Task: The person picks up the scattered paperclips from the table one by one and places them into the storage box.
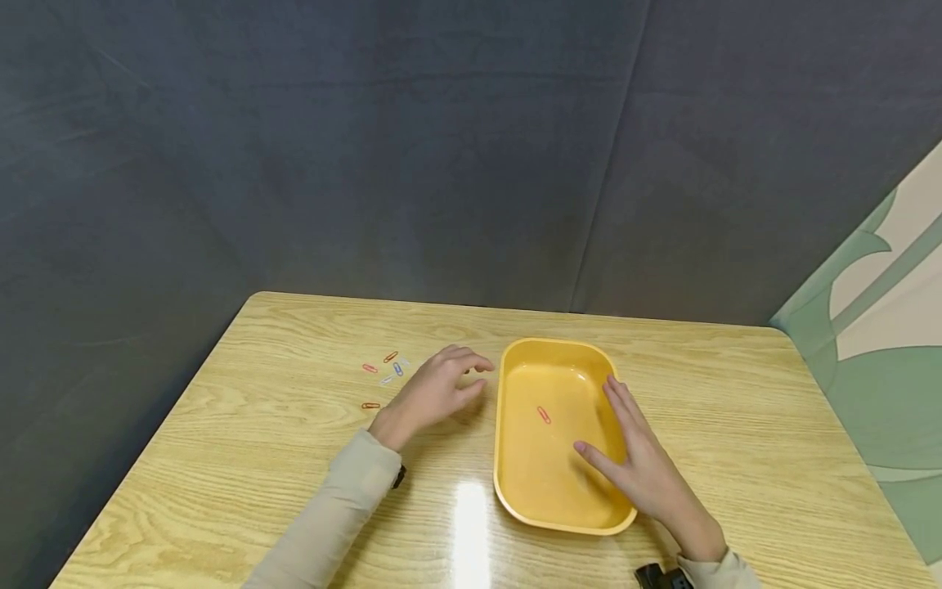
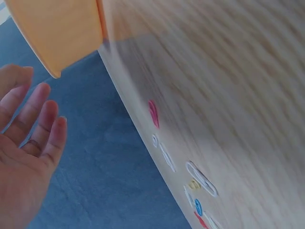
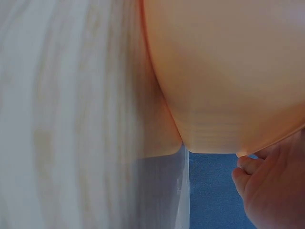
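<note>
A yellow plastic tray (image 1: pixel 559 521) stands on the table with one red paper clip (image 1: pixel 543 415) on its floor. My left hand (image 1: pixel 439 386) hovers beside the tray's left rim, its fingers loosely bent. Nothing shows between those fingers in the left wrist view, where the hand (image 2: pixel 28 138) faces palm up near a tray corner. Along the tray's right side lies my right hand (image 1: pixel 640 462), fingers extended at the rim and thumb over the inside. To the left of my left hand, several paper clips lie scattered, among them a blue one (image 1: pixel 398 369) and an orange one (image 1: pixel 370 406).
The wooden table (image 1: pixel 736 425) extends to both sides of the tray. A dark cloth partition (image 1: pixel 441 164) rises behind its far edge. At the right is a green and cream patterned surface (image 1: pixel 883 393).
</note>
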`<action>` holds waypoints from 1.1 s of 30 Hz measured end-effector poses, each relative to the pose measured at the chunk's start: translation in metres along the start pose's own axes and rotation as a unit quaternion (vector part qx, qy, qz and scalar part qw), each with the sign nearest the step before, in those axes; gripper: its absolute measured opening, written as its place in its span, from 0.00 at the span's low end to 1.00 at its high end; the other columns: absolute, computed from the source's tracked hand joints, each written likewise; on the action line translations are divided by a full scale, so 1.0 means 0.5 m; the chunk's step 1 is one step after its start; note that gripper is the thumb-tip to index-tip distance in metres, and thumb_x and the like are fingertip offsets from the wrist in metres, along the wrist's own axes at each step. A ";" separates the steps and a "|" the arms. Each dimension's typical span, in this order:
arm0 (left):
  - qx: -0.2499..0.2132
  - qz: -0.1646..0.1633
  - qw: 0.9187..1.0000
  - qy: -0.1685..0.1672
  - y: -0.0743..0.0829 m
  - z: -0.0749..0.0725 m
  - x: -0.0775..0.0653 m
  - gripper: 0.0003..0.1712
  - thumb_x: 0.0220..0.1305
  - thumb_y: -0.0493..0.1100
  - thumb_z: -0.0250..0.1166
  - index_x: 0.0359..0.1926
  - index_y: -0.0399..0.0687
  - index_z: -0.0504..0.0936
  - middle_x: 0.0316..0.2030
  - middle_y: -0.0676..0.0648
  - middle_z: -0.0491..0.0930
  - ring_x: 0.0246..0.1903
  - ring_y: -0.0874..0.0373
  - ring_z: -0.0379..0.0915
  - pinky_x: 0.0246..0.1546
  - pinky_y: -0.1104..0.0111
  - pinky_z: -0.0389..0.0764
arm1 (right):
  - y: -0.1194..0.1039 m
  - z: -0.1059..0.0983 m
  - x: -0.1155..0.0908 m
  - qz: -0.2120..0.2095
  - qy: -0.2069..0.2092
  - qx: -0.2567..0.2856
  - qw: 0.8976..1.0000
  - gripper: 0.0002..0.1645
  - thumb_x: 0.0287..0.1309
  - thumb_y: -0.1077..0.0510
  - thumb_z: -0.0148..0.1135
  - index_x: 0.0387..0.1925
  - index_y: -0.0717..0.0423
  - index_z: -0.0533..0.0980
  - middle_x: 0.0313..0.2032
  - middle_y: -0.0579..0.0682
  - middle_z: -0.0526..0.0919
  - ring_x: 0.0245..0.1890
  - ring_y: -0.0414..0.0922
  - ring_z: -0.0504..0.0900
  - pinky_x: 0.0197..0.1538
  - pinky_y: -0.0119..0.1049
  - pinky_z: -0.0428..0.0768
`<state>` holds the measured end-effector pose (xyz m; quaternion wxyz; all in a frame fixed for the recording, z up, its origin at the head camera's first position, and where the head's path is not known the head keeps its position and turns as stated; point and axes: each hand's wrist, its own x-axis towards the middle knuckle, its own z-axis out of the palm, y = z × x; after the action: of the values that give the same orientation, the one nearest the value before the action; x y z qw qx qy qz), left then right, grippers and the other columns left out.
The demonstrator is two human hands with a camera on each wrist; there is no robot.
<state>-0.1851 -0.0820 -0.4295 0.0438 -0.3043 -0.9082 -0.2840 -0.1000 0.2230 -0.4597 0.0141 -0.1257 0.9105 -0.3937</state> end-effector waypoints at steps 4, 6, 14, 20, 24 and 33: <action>0.000 0.001 1.000 0.003 -0.012 -0.003 -0.005 0.13 0.64 0.38 0.67 0.50 0.47 0.84 0.46 0.50 0.85 0.47 0.55 0.78 0.49 0.64 0.81 | -0.003 0.000 0.002 0.000 -0.001 0.001 1.000 0.58 0.62 0.44 0.66 0.77 0.64 0.43 0.79 0.59 0.38 0.78 0.65 0.38 0.69 0.72 0.49; -0.003 0.002 1.000 0.006 -0.016 -0.005 -0.006 0.13 0.64 0.38 0.67 0.50 0.47 0.84 0.46 0.49 0.86 0.46 0.54 0.79 0.47 0.64 0.81 | -0.004 0.000 0.003 -0.001 0.000 0.000 1.000 0.58 0.62 0.44 0.66 0.77 0.64 0.43 0.79 0.59 0.38 0.78 0.64 0.38 0.70 0.72 0.48; -0.012 -0.019 1.000 -0.006 -0.032 -0.007 -0.017 0.13 0.65 0.38 0.66 0.51 0.47 0.84 0.46 0.48 0.85 0.45 0.52 0.78 0.45 0.63 0.80 | -0.005 -0.001 0.002 0.003 0.001 -0.006 1.000 0.57 0.62 0.43 0.66 0.77 0.63 0.44 0.79 0.58 0.39 0.78 0.63 0.38 0.70 0.72 0.49; -0.011 -0.031 0.999 -0.016 -0.043 -0.004 -0.027 0.14 0.65 0.37 0.66 0.51 0.46 0.84 0.45 0.47 0.85 0.44 0.52 0.77 0.44 0.62 0.80 | -0.002 0.000 0.001 0.004 0.002 -0.005 1.000 0.57 0.62 0.44 0.66 0.77 0.63 0.44 0.79 0.58 0.39 0.78 0.63 0.39 0.70 0.72 0.49; -0.004 -0.033 0.999 -0.018 -0.051 -0.002 -0.030 0.13 0.64 0.38 0.67 0.50 0.46 0.84 0.45 0.48 0.85 0.41 0.54 0.77 0.42 0.65 0.80 | 0.000 0.000 0.000 0.002 0.004 -0.005 1.000 0.57 0.62 0.44 0.66 0.77 0.63 0.45 0.79 0.58 0.39 0.78 0.63 0.39 0.70 0.72 0.48; -0.006 -0.050 0.998 -0.029 -0.068 -0.003 -0.040 0.13 0.64 0.37 0.67 0.50 0.45 0.84 0.45 0.47 0.85 0.39 0.54 0.77 0.42 0.66 0.80 | -0.001 0.001 0.000 0.003 0.002 -0.005 1.000 0.57 0.62 0.43 0.66 0.77 0.63 0.44 0.79 0.57 0.39 0.78 0.63 0.38 0.70 0.72 0.48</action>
<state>-0.1886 -0.1153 -0.4498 0.0015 -0.2670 -0.9214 -0.2823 -0.1000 0.2224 -0.4597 0.0130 -0.1220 0.9128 -0.3895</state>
